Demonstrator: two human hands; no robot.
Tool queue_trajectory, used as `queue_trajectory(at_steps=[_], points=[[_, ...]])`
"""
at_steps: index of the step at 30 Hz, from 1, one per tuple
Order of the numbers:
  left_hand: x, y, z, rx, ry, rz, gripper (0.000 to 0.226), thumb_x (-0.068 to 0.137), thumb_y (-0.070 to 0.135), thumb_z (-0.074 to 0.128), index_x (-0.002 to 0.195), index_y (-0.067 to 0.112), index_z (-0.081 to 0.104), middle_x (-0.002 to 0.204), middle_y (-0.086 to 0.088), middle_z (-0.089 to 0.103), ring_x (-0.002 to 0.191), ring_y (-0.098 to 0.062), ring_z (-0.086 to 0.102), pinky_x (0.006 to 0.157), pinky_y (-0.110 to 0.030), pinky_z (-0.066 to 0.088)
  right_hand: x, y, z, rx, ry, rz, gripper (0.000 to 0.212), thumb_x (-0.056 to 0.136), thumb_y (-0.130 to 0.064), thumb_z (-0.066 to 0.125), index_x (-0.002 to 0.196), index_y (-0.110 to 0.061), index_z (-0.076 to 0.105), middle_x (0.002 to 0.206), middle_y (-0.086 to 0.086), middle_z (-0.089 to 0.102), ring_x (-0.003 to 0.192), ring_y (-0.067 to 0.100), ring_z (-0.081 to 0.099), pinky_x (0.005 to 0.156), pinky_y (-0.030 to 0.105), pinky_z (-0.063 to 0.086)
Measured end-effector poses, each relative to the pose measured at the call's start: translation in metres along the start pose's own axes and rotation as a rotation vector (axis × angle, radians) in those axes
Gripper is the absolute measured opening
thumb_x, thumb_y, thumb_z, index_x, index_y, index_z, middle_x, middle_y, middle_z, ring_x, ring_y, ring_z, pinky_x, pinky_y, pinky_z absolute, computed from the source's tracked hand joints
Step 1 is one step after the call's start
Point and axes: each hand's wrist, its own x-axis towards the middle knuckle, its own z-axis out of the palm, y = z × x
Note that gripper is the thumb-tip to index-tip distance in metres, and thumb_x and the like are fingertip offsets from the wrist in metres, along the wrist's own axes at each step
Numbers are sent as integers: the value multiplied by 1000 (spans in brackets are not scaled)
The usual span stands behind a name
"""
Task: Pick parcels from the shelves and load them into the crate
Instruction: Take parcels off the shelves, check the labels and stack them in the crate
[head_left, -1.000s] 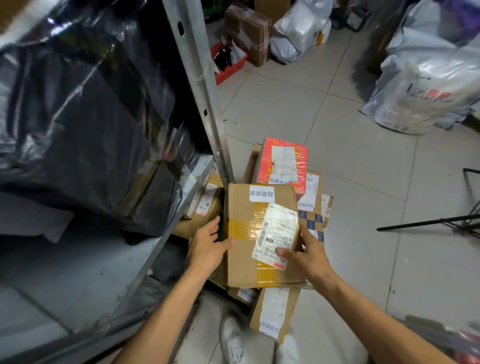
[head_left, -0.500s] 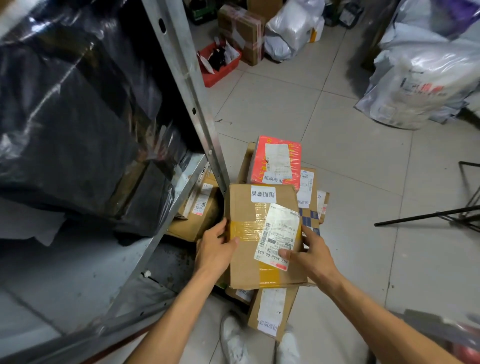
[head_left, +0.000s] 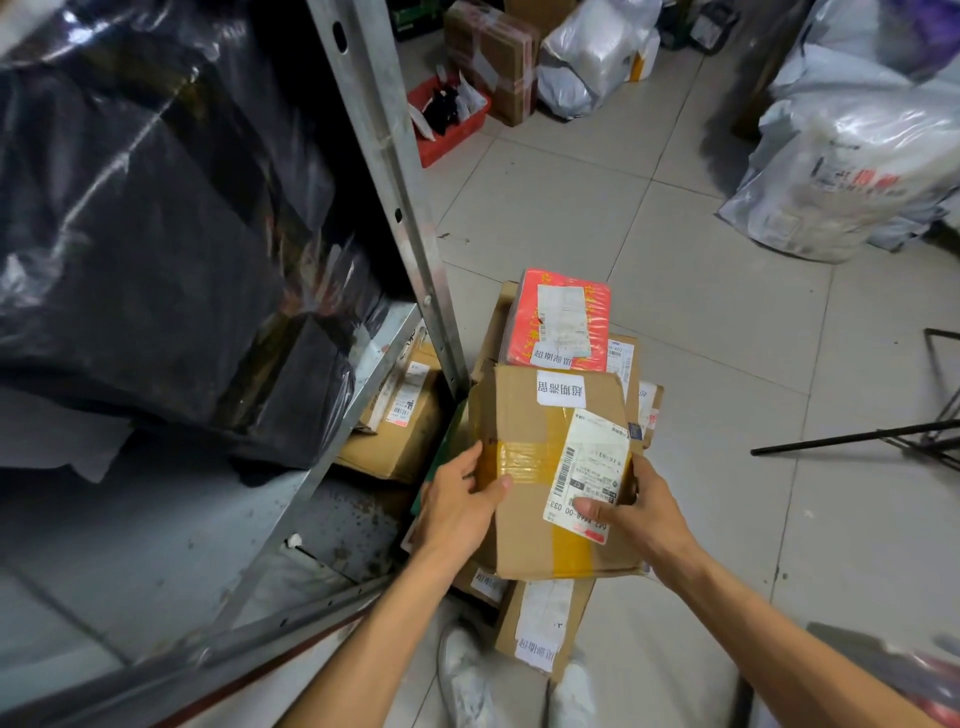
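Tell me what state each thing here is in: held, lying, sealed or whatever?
cardboard box, taped shut, held in both hands.
left hand, gripping the box's left edge, thumb on top.
right hand, gripping its right edge, thumb on the label.
red parcel, lying flat on brown boxes.
black bag, slumped on the shelf.
red bin, standing on the floor, partly filled.

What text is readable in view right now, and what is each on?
"超期滞留", upside down: sticker on the held box.
"00 033": the box's shipping label; its remaining print is too small.
Red parcel labels: too blurred.
Floor box labels: too blurred.
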Motion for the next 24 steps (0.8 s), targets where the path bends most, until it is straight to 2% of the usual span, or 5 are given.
queue_trajectory(at_steps=[3,7,11,16,24], points=[[-1,2,-5,7,-13,-14,73,83,17,75,146,18,40,140,-4,54,122,-14,55,93,-20,43,2,-1,0,-3,12,17,65,71,-15,85,122,-23,45,116,-6,62,101,18,63,87,41,55],[-3,6,-5,18,-43,-21,77,81,19,77,147,18,38,145,-5,48,128,-18,51,97,-24,41,3,-5,0,6,21,40,69,66,-23,88,117,-28,43,113,-8,61,103,19,63,91,44,53],[-8,10,3,41,-94,-23,80,80,23,78,148,23,36,148,-4,46,131,-19,49,109,-42,41,1,-4,-8,23,40,42,79,64,-22,89,126,-23,41,120,-4,60,108,23,61,91,45,53],[-14,11,13,68,-107,-12,78,84,22,74,149,25,32,146,-1,47,131,-20,49,110,-43,40,-2,-4,-12,38,51,39,84,62,-21,90,130,-17,42,122,0,61,110,25,61,92,45,52],[-15,16,9,111,-78,-27,67,80,22,78,140,29,49,129,1,61,124,-22,53,103,-47,46,-10,-3,3,58,148,21,72,58,-16,93,115,-17,50,102,-4,66,83,13,67,64,28,56]])
